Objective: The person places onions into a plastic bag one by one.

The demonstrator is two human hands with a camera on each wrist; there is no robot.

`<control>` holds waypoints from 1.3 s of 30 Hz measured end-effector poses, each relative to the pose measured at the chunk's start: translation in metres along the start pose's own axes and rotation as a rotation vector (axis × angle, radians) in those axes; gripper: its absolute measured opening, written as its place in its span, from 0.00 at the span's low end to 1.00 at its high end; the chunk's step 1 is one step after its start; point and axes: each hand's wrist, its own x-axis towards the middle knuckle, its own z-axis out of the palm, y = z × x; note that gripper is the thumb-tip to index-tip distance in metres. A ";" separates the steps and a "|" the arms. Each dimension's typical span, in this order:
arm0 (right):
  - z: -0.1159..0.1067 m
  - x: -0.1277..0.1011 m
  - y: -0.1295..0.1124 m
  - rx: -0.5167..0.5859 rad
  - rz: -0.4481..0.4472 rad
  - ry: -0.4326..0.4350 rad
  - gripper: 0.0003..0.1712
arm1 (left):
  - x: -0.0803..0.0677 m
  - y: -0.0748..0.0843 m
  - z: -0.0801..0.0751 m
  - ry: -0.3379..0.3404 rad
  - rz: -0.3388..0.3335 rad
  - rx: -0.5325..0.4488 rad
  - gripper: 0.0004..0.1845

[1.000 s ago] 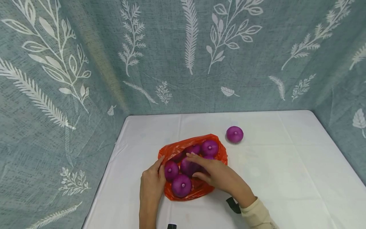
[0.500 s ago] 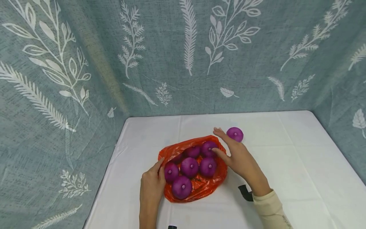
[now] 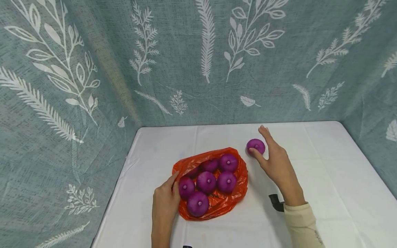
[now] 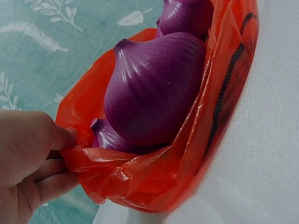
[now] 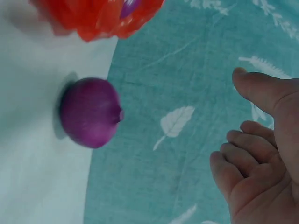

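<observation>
White tablecloth (image 3: 310, 179), leaf-print curtain (image 3: 186, 51) behind | orange bag (image 3: 238, 187) of five purple onions lies near front-left edge | bag rim is pinched by left hand (image 3: 164, 203) | loose onion (image 3: 255, 146) sits just right of bag | right hand (image 3: 276, 162) is spread beside loose onion, fingers relaxed, nothing gripped

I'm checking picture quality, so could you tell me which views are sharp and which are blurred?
Head view: evenly lit and sharp. Left wrist view: crisp on the onion and bag. Right wrist view: soft with motion blur over the loose onion, right hand included.
</observation>
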 end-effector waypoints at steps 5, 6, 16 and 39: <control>0.000 0.001 0.010 -0.021 0.022 -0.014 0.47 | 0.000 0.000 0.000 -0.002 0.000 0.009 0.17; 0.001 0.002 0.011 -0.024 0.029 -0.018 0.47 | 0.000 0.001 0.000 -0.004 0.000 0.012 0.17; 0.004 0.003 0.026 -0.033 0.074 -0.031 0.46 | 0.002 0.000 0.001 0.001 0.023 0.019 0.17; 0.032 0.004 0.057 -0.012 0.225 -0.189 0.54 | -0.001 -0.001 -0.001 -0.004 0.001 0.033 0.17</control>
